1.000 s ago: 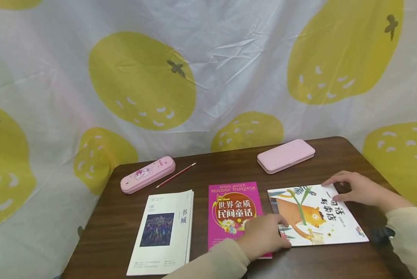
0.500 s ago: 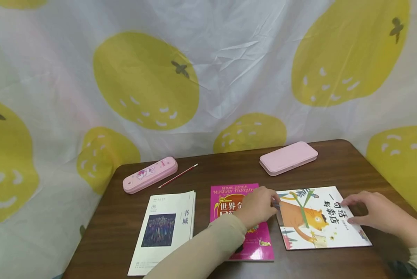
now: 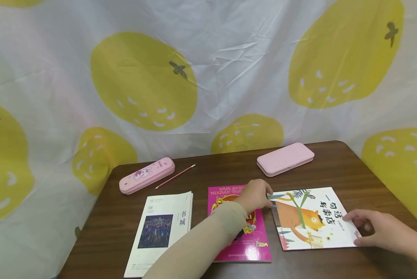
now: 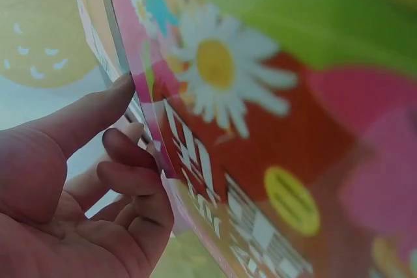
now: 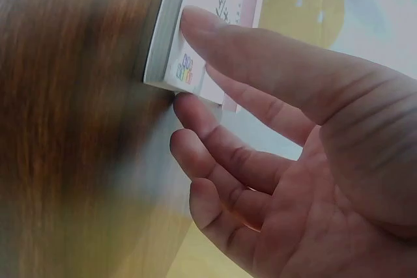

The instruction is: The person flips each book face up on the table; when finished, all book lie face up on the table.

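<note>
A white picture book (image 3: 299, 221) with an orange cat on its cover lies on the right part of the table. My left hand (image 3: 255, 195) reaches over a magenta book (image 3: 250, 252), fingertips at the picture book's upper left edge. The left wrist view shows the magenta cover (image 4: 221, 115) up close, the thumb and bent fingers beside its edge. At the picture book's lower right corner is my right hand (image 3: 377, 228), loosely spread. The right wrist view has its thumb (image 5: 215, 34) on the white cover (image 5: 189, 73), the other fingers relaxed beside the edge.
Left of the magenta book lies a cream magazine (image 3: 157, 228), partly covered by the left sleeve. Toward the back are a pink rabbit-print pencil case (image 3: 147, 176), a red pencil (image 3: 175, 177) and a plain pink case (image 3: 285, 159). A lemon-print curtain (image 3: 208, 77) hangs behind the brown table (image 3: 225, 170).
My left hand has moved from the picture book's lower left corner up to its upper left edge. My right hand has slid from its upper right corner down to the lower right one.
</note>
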Tool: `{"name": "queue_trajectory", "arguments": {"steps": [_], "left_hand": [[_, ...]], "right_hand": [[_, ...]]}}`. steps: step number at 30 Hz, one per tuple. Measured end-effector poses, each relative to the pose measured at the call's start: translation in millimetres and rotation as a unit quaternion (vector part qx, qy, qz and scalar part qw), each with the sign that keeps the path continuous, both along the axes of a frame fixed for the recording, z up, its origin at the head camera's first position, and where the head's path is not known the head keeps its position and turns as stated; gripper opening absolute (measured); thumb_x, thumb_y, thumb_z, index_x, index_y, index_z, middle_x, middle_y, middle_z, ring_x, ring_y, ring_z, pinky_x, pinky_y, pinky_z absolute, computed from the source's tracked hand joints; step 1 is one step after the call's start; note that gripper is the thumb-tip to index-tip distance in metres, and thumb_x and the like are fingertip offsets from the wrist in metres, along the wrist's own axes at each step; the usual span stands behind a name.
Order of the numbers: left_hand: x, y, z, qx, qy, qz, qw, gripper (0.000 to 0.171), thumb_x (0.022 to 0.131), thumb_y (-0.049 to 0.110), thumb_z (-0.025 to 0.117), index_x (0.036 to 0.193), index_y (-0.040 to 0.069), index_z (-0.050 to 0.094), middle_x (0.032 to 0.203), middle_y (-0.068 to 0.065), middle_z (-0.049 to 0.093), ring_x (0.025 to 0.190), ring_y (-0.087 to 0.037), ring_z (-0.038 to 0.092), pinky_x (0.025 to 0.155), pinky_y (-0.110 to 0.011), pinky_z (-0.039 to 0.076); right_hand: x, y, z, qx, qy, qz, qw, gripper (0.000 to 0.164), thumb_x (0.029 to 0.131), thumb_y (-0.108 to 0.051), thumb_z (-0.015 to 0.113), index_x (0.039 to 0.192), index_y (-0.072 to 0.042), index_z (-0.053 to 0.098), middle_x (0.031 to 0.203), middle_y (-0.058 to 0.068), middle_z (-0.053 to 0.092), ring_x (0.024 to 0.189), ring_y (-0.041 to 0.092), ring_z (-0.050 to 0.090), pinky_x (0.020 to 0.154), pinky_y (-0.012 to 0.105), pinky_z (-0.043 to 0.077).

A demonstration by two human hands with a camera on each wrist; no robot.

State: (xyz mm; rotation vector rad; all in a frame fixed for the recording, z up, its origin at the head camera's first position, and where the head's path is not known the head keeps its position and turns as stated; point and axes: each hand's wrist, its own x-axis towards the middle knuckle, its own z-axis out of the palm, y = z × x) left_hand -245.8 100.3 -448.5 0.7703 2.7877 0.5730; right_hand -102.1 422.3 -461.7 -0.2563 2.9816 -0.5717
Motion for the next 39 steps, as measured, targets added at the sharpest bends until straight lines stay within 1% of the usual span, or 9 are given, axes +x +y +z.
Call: {"name": "queue_trajectory", "arguments": {"steps": [5, 10, 18, 22, 24, 27, 30, 34, 39], "left_hand": [[-0.5, 2, -5.2, -0.004, 0.005, 0.014, 0.9999, 0.034, 0.076, 0.025, 0.093, 0.106, 0.019, 0.080, 0.105, 0.010, 0.076, 0.099, -0.006, 0.067, 0.084, -0.017, 0.051], [0.8, 2, -5.0, -0.015, 0.013, 0.016, 0.9997, 0.036, 0.076, 0.026, 0.093, 0.108, 0.021, 0.079, 0.105, 0.010, 0.076, 0.098, -0.005, 0.067, 0.080, -0.017, 0.051], [4.5, -2, -2.2, -0.047, 0.001, 0.022, 0.9987, 0.034, 0.074, 0.034, 0.094, 0.100, 0.021, 0.076, 0.101, 0.012, 0.072, 0.097, -0.006, 0.064, 0.078, -0.020, 0.051], [9.3, -5, 0.1, -0.061, 0.002, 0.019, 0.9980, 0.035, 0.073, 0.040, 0.094, 0.096, 0.022, 0.074, 0.098, 0.012, 0.070, 0.094, -0.006, 0.063, 0.076, -0.022, 0.050], [12.8, -7, 1.0, -0.071, 0.005, 0.015, 0.9973, 0.036, 0.073, 0.042, 0.093, 0.095, 0.023, 0.073, 0.095, 0.013, 0.070, 0.091, -0.006, 0.062, 0.074, -0.022, 0.048], [18.1, -8, 1.7, -0.083, 0.010, 0.007, 0.9964, 0.037, 0.071, 0.045, 0.093, 0.093, 0.024, 0.072, 0.092, 0.014, 0.069, 0.085, -0.004, 0.060, 0.071, -0.023, 0.047], [23.4, -9, 1.3, -0.081, 0.004, 0.001, 0.9967, 0.037, 0.071, 0.046, 0.093, 0.089, 0.024, 0.069, 0.088, 0.014, 0.066, 0.080, -0.004, 0.057, 0.070, -0.023, 0.046], [29.3, -11, 0.5, -0.072, -0.004, -0.008, 0.9974, 0.035, 0.073, 0.044, 0.092, 0.085, 0.024, 0.067, 0.085, 0.014, 0.065, 0.079, -0.005, 0.055, 0.072, -0.022, 0.046], [36.2, -15, 2.7, -0.060, -0.010, -0.022, 0.9979, 0.021, 0.076, 0.034, 0.089, 0.082, 0.025, 0.072, 0.081, 0.014, 0.065, 0.078, -0.005, 0.056, 0.070, -0.022, 0.045]], "right_hand": [[-2.4, -4, -0.2, 0.013, -0.012, -0.011, 1.000, 0.055, 0.067, -0.027, 0.094, 0.114, -0.014, 0.070, 0.096, -0.006, 0.068, 0.078, -0.003, 0.047, 0.067, 0.025, 0.044], [-3.7, -2, -1.9, 0.001, -0.003, 0.000, 1.000, 0.057, 0.065, -0.028, 0.095, 0.113, -0.012, 0.070, 0.094, -0.007, 0.065, 0.078, -0.005, 0.046, 0.068, 0.024, 0.044], [-6.1, 10, -11.6, -0.018, 0.066, 0.023, 0.997, 0.055, 0.063, -0.027, 0.096, 0.112, -0.014, 0.075, 0.092, -0.022, 0.064, 0.077, -0.009, 0.045, 0.066, 0.022, 0.044], [-14.0, 15, -7.8, -0.007, 0.054, 0.025, 0.998, 0.054, 0.065, -0.026, 0.095, 0.114, -0.014, 0.077, 0.093, -0.019, 0.065, 0.076, -0.007, 0.043, 0.066, 0.022, 0.043], [-18.7, 17, -6.8, 0.000, 0.048, 0.027, 0.998, 0.052, 0.066, -0.025, 0.095, 0.114, -0.015, 0.078, 0.090, -0.018, 0.062, 0.075, -0.006, 0.041, 0.064, 0.022, 0.040], [-24.7, 20, -7.2, 0.000, 0.064, 0.039, 0.997, 0.047, 0.066, -0.023, 0.094, 0.111, -0.020, 0.080, 0.086, -0.019, 0.057, 0.072, -0.005, 0.038, 0.061, 0.021, 0.036], [-31.0, 26, -11.1, -0.016, 0.098, 0.065, 0.993, 0.044, 0.066, -0.019, 0.094, 0.107, -0.023, 0.082, 0.084, -0.022, 0.059, 0.069, -0.007, 0.038, 0.058, 0.021, 0.035], [-42.1, 35, -13.9, -0.045, 0.110, 0.101, 0.988, 0.042, 0.068, -0.014, 0.092, 0.107, -0.026, 0.082, 0.083, -0.022, 0.063, 0.064, -0.008, 0.039, 0.054, 0.021, 0.035], [-56.4, 43, -11.8, -0.064, 0.107, 0.114, 0.986, 0.038, 0.071, -0.011, 0.090, 0.106, -0.020, 0.082, 0.088, -0.021, 0.070, 0.059, -0.007, 0.040, 0.051, 0.020, 0.036]]}}
